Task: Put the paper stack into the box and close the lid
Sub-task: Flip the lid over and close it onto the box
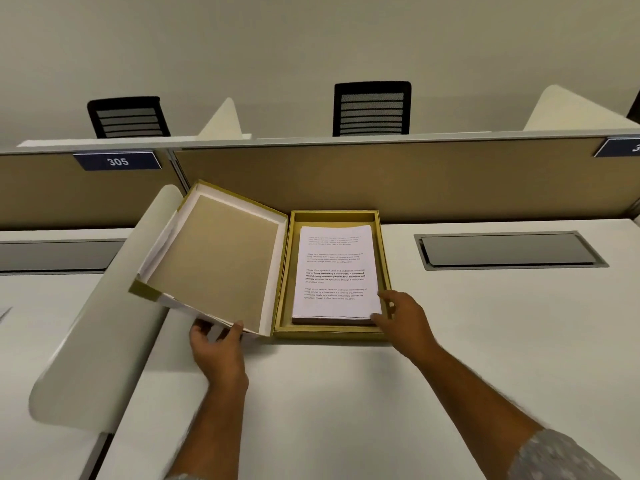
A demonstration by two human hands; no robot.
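Observation:
A mustard-yellow box (282, 271) lies open on the white desk against the partition. Inside it rests the paper stack (334, 271), white sheets with printed text on top. The hinged lid (214, 261), brown inside with white lining, stands tilted up to the left of the box. My left hand (218, 344) grips the lid's near edge from below, lifting it. My right hand (398, 315) rests at the stack's near right corner, fingers spread and touching the paper and the box's right wall.
A white curved divider (104, 323) rises just left of the lid. A grey cable hatch (509, 251) is set into the desk at the right. A tan partition (381, 174) runs behind the box, with two black chairs beyond it.

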